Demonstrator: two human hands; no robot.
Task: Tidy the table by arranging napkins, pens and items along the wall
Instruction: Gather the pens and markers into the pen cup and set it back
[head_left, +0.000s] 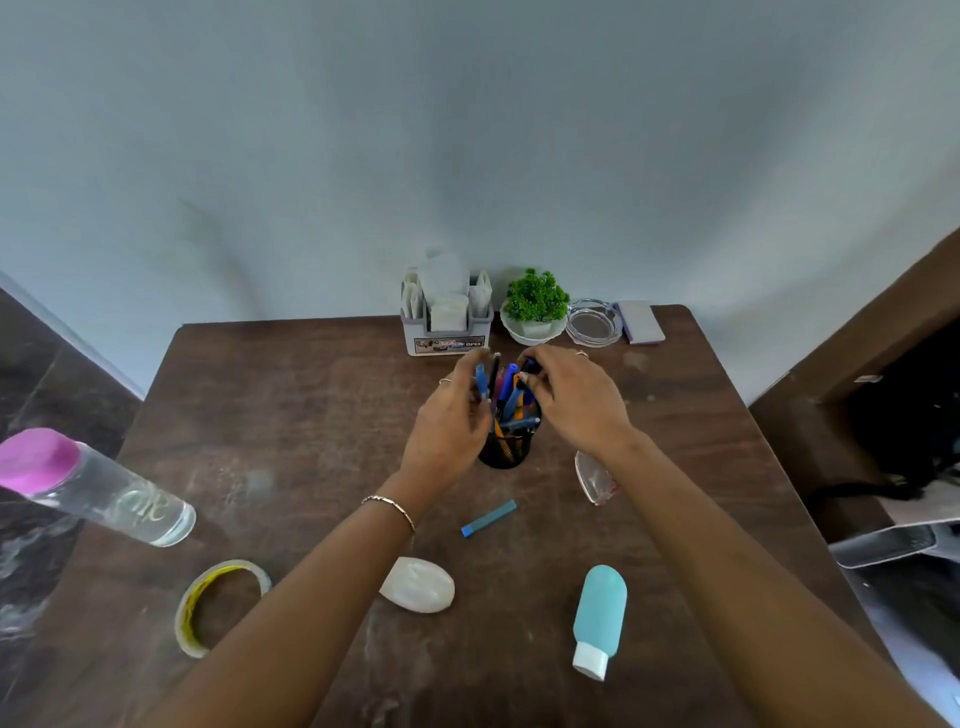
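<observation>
Black mesh cup — pens stand inside, mostly blue.

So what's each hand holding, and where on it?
The left hand pinches a blue pen near its top; right hand pinches a dark pen at its top.

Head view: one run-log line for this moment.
step: gathering pens | left hand: grips blue plastic pen | right hand: pinches dark pen | black wire-mesh pen cup: upright, mid-table | grey plastic napkin holder: by wall
</observation>
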